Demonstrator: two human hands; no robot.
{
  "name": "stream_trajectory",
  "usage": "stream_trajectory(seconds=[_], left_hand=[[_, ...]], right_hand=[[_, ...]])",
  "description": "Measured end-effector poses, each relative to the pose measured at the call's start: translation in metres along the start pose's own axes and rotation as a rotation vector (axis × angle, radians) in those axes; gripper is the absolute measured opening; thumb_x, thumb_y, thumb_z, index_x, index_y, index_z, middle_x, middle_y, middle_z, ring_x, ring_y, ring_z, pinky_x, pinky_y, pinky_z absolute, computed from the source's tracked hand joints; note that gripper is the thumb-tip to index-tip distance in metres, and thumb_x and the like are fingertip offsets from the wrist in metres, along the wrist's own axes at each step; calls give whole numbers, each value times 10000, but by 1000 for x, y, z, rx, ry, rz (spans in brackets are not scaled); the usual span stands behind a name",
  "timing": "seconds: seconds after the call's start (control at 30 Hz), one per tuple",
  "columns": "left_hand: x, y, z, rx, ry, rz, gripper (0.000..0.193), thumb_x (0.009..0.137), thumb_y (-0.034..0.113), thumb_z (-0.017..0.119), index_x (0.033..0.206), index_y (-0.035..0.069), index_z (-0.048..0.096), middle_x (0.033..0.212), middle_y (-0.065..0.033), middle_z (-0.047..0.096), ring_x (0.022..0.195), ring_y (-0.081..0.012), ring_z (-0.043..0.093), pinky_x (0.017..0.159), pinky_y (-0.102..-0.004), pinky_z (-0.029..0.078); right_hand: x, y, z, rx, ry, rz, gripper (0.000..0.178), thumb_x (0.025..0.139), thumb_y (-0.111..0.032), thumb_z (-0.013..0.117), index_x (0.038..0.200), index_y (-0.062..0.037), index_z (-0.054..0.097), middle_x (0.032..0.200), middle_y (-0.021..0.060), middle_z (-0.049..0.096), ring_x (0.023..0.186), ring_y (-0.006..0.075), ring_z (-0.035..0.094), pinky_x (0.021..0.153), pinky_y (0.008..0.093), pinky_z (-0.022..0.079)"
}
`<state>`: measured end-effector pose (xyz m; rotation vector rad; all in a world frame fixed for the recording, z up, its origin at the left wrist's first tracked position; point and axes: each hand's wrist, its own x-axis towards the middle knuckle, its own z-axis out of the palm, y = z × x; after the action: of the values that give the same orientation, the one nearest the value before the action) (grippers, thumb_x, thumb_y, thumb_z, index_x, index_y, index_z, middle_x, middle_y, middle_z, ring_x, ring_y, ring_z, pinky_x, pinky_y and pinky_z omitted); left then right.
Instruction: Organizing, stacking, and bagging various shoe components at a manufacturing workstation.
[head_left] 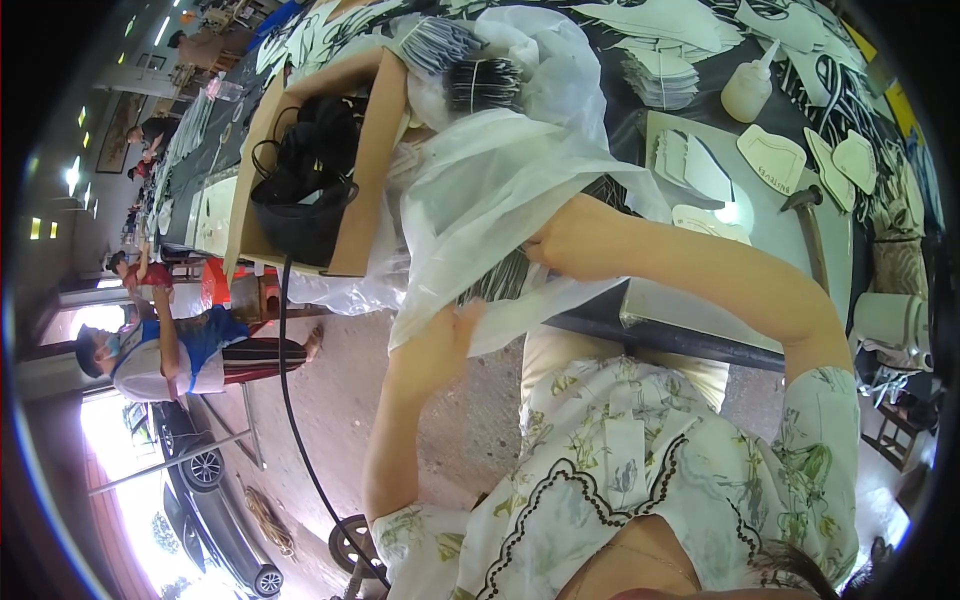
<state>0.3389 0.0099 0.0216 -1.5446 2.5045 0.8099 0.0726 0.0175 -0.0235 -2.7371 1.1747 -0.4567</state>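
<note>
A large translucent plastic bag (480, 165) lies over the table's front edge in front of me, and a bundle of thin dark strips (497, 278) shows in its mouth. At its lower left corner my left hand (437, 345) is closed on the plastic; its fingers are slightly blurred. My right hand (572, 240) is closed at the upper side of the mouth and grips the bag's edge; its fingertips are partly hidden. More dark strips (608, 192) poke out behind that wrist. Beyond the bag lie a tied black bundle (484, 86) and a grey bundle (438, 45).
A cardboard box (382, 150) holding black corded items stands left. On the right, a board (735, 285) carries pale cut pieces (772, 157) and a hammer (812, 225); a white squeeze bottle (748, 90) stands behind. A black cable (290, 390) hangs at left. Another person (180, 350) is farther left.
</note>
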Motion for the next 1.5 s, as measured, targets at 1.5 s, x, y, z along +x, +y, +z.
stream_trajectory(seconds=[1.5], left_hand=[[11,55,103,33,499,256,617,708,300,815,1177,-11,564,1099,-146,625,978,-249,600,858,-366,480]], right_hand=[[-66,-8,-12,-18,9,-213,260,752,-135,573,1011,-119,592,941,-25,627,1126,162,516,1159,509,161]])
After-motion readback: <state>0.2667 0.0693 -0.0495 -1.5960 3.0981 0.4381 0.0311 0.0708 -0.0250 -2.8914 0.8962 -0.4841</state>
